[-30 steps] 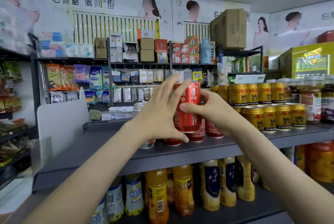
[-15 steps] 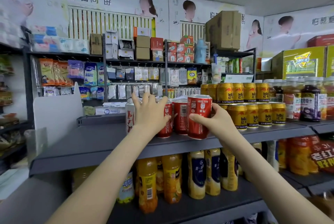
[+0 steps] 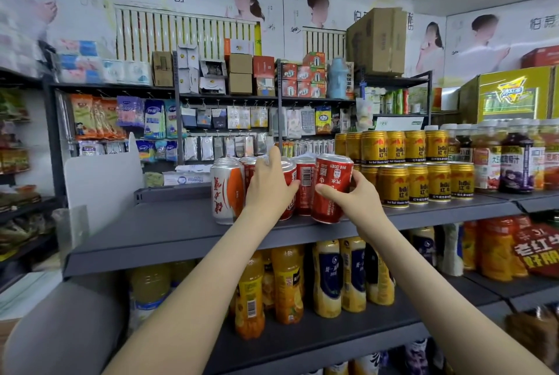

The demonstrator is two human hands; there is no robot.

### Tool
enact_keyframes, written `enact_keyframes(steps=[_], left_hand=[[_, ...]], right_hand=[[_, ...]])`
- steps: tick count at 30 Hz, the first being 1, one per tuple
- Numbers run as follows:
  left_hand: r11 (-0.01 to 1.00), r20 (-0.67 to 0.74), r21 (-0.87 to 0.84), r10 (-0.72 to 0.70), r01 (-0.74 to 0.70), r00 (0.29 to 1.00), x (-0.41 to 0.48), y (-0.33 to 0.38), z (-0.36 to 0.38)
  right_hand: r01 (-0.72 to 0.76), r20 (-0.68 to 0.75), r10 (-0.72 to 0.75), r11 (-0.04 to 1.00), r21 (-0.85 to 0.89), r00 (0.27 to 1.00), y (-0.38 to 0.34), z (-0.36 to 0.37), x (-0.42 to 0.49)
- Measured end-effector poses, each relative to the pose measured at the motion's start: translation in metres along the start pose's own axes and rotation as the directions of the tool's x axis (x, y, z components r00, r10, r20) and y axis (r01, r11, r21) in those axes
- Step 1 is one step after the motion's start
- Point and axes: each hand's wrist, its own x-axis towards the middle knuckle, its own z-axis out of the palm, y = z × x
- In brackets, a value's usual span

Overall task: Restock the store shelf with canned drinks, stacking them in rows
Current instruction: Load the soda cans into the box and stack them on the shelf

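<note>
A cluster of red cans stands on the grey shelf, with a white-and-orange can at its left end. My right hand grips a red can at the cluster's right end; it leans to the left with its base near the shelf's front edge. My left hand lies with straight fingers against another red can in the cluster, hiding most of it.
Gold cans stacked two high fill the shelf to the right, then bottled drinks. The shelf's left part is bare up to a white divider. Yellow and orange bottles stand on the lower shelf.
Both hands came down from chest height to the shelf. The red can held up between both hands now rests at the row's right end in my right hand alone; my left moved to a neighbouring can.
</note>
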Motion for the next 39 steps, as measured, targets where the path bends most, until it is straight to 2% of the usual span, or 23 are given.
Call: enact_keyframes(steps=[6, 12, 16, 20, 25, 31, 36, 39], left_hand=[[0.976, -0.122, -0.217, -0.039, 0.012, 0.992, -0.007, -0.001, -0.017], [0.888, -0.272, -0.460, -0.109, -0.030, 0.956, 0.003, 0.000, -0.099], [0.894, -0.297, -0.448, -0.137, -0.011, 0.945, 0.012, -0.017, -0.142], [0.896, -0.295, -0.443, -0.187, 0.039, 0.937, 0.016, -0.045, -0.153], [0.902, -0.281, -0.421, -0.233, 0.099, 0.931, 0.015, -0.069, -0.146], [0.918, -0.163, -0.315, -0.302, 0.240, 0.939, 0.008, -0.093, -0.131], [0.927, -0.072, -0.195, -0.340, 0.321, 0.938, 0.000, -0.108, -0.115], [0.923, -0.039, -0.167, -0.357, 0.346, 0.933, -0.003, -0.112, -0.108]], right_hand=[[0.016, 0.034, -0.016, 1.000, -0.012, 0.999, 0.004, 0.012, -0.002], [0.045, 0.096, -0.048, 0.999, 0.031, 0.994, 0.000, 0.035, 0.001], [0.078, 0.145, -0.075, 0.997, -0.010, 0.987, 0.000, 0.061, 0.002], [0.081, 0.185, -0.075, 0.996, -0.029, 0.980, 0.000, 0.079, 0.008], [0.159, 0.267, -0.104, 0.968, -0.195, 0.958, -0.002, 0.091, 0.014], [0.254, 0.161, -0.206, 0.885, -0.389, 0.965, 0.006, 0.107, 0.014], [0.267, 0.162, -0.219, 0.869, -0.416, 0.962, 0.010, 0.113, 0.017], [0.323, 0.132, -0.295, 0.848, -0.420, 0.946, 0.011, 0.106, 0.015]])
